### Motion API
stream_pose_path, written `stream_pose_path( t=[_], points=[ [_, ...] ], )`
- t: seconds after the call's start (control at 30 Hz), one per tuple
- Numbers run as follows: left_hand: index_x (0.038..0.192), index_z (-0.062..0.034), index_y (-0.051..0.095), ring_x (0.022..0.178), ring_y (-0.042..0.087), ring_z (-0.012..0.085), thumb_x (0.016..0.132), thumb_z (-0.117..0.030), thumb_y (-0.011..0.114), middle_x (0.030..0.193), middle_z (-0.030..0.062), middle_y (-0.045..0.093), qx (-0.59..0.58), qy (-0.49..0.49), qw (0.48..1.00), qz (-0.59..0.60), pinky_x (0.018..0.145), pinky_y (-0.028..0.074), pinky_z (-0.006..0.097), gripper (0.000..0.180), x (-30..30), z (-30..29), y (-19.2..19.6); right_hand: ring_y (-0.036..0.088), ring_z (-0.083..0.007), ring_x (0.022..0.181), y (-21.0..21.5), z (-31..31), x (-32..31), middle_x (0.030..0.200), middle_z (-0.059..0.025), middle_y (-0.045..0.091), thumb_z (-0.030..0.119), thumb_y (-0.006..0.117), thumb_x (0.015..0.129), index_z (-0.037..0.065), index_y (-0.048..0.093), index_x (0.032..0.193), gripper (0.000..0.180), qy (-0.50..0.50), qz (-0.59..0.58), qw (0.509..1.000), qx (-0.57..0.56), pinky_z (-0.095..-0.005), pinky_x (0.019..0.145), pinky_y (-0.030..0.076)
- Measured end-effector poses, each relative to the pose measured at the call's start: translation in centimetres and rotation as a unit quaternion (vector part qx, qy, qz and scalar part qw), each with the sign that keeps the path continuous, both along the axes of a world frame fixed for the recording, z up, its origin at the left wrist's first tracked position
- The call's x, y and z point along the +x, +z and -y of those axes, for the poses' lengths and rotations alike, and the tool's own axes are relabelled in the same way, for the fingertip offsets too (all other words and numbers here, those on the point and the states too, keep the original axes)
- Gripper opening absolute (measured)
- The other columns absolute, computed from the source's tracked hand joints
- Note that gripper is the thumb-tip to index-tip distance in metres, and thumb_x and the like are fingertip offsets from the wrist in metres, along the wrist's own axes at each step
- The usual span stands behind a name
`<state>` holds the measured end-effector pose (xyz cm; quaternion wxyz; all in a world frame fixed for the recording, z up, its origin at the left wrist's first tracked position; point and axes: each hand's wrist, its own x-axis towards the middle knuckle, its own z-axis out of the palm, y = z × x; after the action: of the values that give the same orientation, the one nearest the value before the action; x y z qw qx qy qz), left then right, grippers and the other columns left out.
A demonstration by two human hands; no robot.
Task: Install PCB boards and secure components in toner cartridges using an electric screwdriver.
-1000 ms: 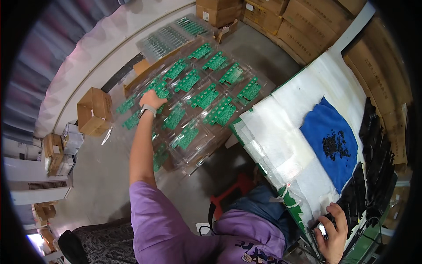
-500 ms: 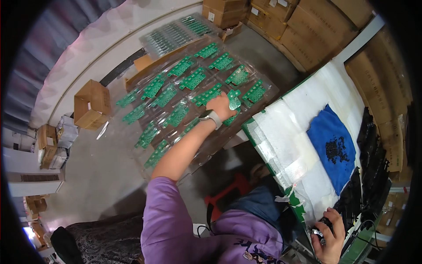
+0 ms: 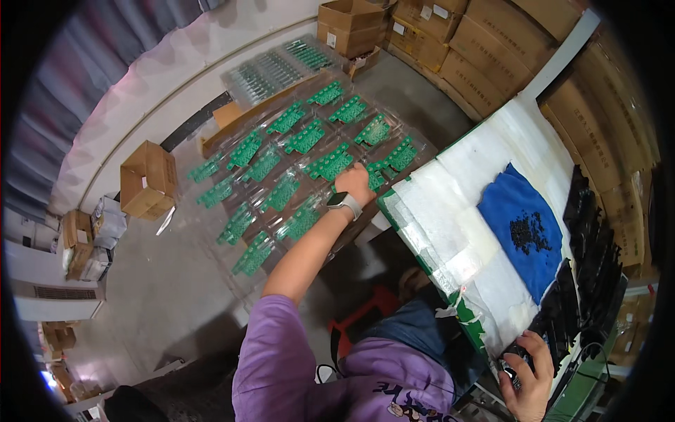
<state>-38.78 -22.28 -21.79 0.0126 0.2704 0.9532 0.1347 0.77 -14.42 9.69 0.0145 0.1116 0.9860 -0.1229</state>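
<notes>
Boards of green colour lie in rows on the clear trays, well to the left of the blue cloth. Nearly every place which you can see there carries its board, so I judge that this layout is close to full. How much is left I cannot count, because some tray edges are lost in the shine of the plastic.

Your left hand, also to the left of the cloth, is over the side of the trays that faces it, and one board shows just beside your fingers. They are curled, but their tips are covered, so I cannot tell whether they grip a board or only touch it.

Your right hand is below the cloth, on the side nearer to you. Its fingers curve around a small dark object, mostly hidden; its kind, and whether you hold it firmly, I cannot tell.

Small black pieces lie loosely on the cloth, too small to make out their shape. Black strips overlap to the right of the cloth, so their number is not clear.
</notes>
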Motion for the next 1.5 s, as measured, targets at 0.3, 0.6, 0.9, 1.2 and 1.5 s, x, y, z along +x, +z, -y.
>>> stream_pose_path(
  t=[0.3,0.6,0.9,1.2,1.5],
  points=[
    [0.110,0.0036,0.040,0.089,0.062,0.0340,0.057,-0.043,0.079,0.098,0.0213,0.062,0.086,0.110,0.988,0.069,0.074,0.051,0.042,0.081,-4.7,1.7,5.2,0.058,-0.0327,0.090,0.2,0.1,3.2,0.093,-0.0145,0.058,0.001,0.063,0.065,0.001,0.060,0.083,0.018,-0.011,-0.088,0.995,0.053,-0.0429,0.079,0.048],
    [0.108,0.0019,0.053,0.107,0.054,0.0329,0.047,-0.045,0.082,0.113,0.0204,0.055,-0.053,0.035,0.997,0.032,0.088,0.046,0.042,0.082,-14.4,7.3,-6.3,0.060,-0.0276,0.090,-0.8,-1.2,5.1,0.088,-0.0106,0.059,0.006,0.069,0.062,0.002,0.062,0.079,0.019,-0.010,-0.175,0.983,0.053,-0.0365,0.070,0.050],
    [0.080,-0.0025,0.067,0.086,0.062,0.0389,0.068,-0.018,0.063,0.086,0.0235,0.064,-0.062,0.085,0.992,-0.074,0.072,0.051,0.046,0.020,-13.0,3.3,-3.5,0.059,-0.0243,0.089,-2.4,-0.7,12.8,0.091,-0.0096,0.058,0.009,0.066,0.066,0.002,0.059,0.078,0.015,-0.059,-0.229,0.968,0.082,-0.0326,0.071,0.049],
    [0.095,-0.0064,0.058,0.071,0.059,0.0128,0.077,-0.039,0.066,0.079,0.0070,0.061,0.534,-0.031,0.746,0.396,0.058,0.047,0.025,0.038,-7.2,3.1,16.8,0.057,-0.0225,0.071,-1.5,-5.6,13.5,0.085,-0.0070,0.056,0.010,0.064,0.070,0.005,0.058,0.087,0.019,-0.030,-0.346,0.930,0.121,-0.0316,0.057,0.048],
    [0.123,-0.0029,0.045,0.100,0.057,0.0194,0.078,-0.019,0.060,0.116,0.0094,0.055,0.397,-0.356,0.531,0.659,0.089,0.046,0.034,0.050,24.1,-12.0,27.5,0.049,-0.0278,0.112,0.4,-12.2,5.7,0.116,-0.0128,0.052,0.009,0.058,0.073,0.004,0.052,0.112,0.041,0.121,-0.424,0.851,0.285,-0.0404,0.086,0.045]
  ],
)
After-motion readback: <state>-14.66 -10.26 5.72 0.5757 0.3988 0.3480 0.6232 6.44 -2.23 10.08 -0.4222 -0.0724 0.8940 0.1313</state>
